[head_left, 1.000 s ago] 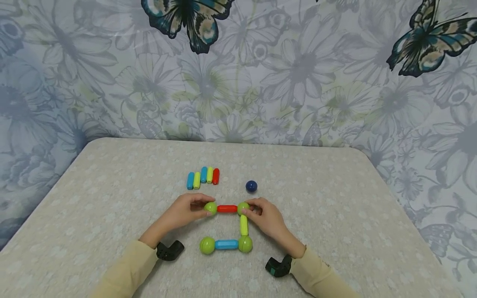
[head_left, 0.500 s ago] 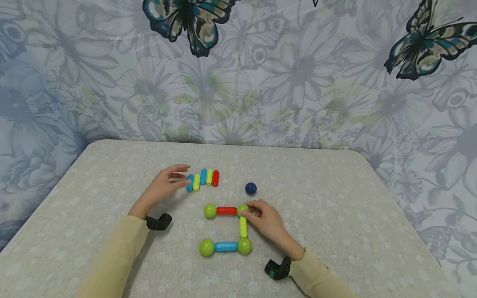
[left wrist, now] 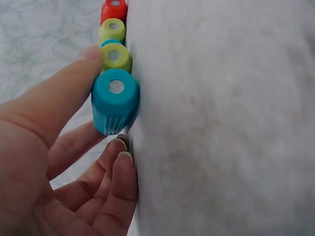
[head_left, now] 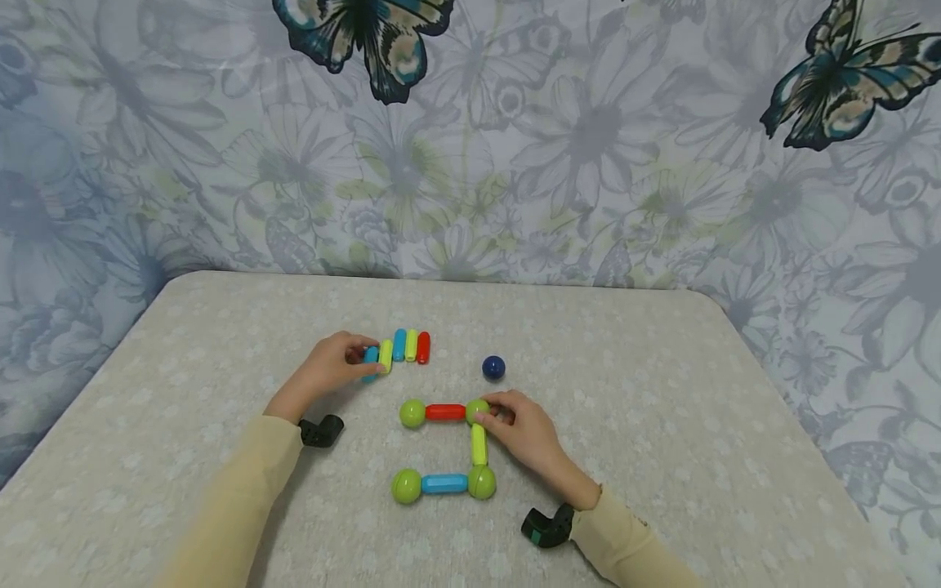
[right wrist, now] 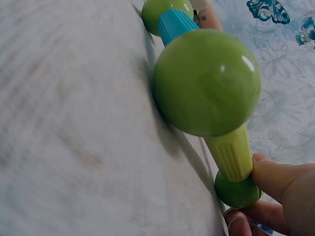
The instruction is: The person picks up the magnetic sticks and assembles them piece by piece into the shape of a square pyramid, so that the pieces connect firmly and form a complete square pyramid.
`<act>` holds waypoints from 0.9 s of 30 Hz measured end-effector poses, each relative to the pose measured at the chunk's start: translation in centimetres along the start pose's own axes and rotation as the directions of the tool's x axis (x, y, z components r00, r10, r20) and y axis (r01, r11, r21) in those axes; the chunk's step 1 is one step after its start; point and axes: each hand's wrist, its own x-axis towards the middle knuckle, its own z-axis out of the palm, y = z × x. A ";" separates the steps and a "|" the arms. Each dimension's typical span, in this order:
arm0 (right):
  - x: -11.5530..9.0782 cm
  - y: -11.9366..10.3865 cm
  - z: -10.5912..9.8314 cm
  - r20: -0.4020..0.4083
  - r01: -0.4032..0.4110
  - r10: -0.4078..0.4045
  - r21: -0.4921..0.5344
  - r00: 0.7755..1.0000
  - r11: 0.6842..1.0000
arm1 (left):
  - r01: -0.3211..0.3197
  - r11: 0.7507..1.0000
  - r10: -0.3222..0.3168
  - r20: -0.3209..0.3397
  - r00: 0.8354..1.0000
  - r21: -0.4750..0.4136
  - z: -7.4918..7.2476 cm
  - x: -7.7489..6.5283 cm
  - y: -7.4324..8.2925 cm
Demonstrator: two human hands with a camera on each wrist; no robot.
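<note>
My left hand [head_left: 334, 359] pinches a ribbed blue rod [left wrist: 115, 101]; my right hand [head_left: 525, 429] holds a shiny green ball [head_left: 474, 408].
My left thumb and fingers are curled round the rod, toward the far edge of the pale patterned table [head_left: 662, 367], just beside four lime-yellow, blue and red rods [head_left: 399, 345]. My right thumb and fingertips close on the ball, which joins a red rod [head_left: 445, 412] and lime-yellow rod [head_left: 479, 445]; this shape opens toward the table's left edge. A dark blue ball [head_left: 493, 367] lies nearer the far edge.
</note>
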 end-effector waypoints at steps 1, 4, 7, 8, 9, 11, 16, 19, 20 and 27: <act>0.1 0.0 -0.1 -0.001 0.002 -0.002 -0.003 1.000 1.000 | -0.002 1.000 0.002 -0.008 1.000 0.006 -0.1 -0.1 0.0; 0.2 -0.1 -0.3 -0.003 -0.008 0.008 -0.001 1.000 1.000 | 0.005 1.000 -0.005 -0.035 0.999 -0.004 -0.3 -0.5 0.1; 0.3 0.0 -0.4 -0.005 0.001 -0.001 -0.006 1.000 1.000 | 0.017 0.999 -0.020 -0.070 0.997 -0.037 -0.3 -1.0 0.3; 0.3 0.0 -0.5 -0.007 -0.001 0.001 -0.006 1.000 1.000 | 0.021 0.998 -0.025 -0.082 0.996 -0.053 -0.3 -1.2 0.4; 0.3 0.0 -0.5 -0.008 -0.002 0.002 -0.006 1.000 1.000 | 0.025 0.997 -0.032 -0.091 0.995 -0.071 -0.3 -1.5 0.5; 0.3 0.0 -0.5 -0.009 -0.002 0.002 -0.010 1.000 1.000 | 0.042 0.991 -0.055 -0.099 0.994 -0.128 -0.3 -2.1 0.6; 0.2 0.0 -0.5 -0.004 -0.023 0.023 -0.010 1.000 1.000 | 0.150 0.923 -0.162 -0.003 0.987 -0.354 0.1 -4.3 1.6; 0.0 0.0 -0.4 0.000 -0.010 0.010 -0.011 1.000 1.000 | 0.205 0.841 -0.177 0.103 0.979 -0.500 0.8 -5.9 2.5; 0.0 0.0 -0.4 0.001 -0.009 0.009 -0.010 1.000 1.000 | 0.220 0.814 -0.173 0.139 0.975 -0.538 1.2 -6.4 2.8; 0.0 -0.1 -0.1 0.011 -0.018 0.018 -0.012 1.000 1.000 | 0.344 0.702 -0.229 0.260 0.938 -0.623 3.5 -8.6 4.3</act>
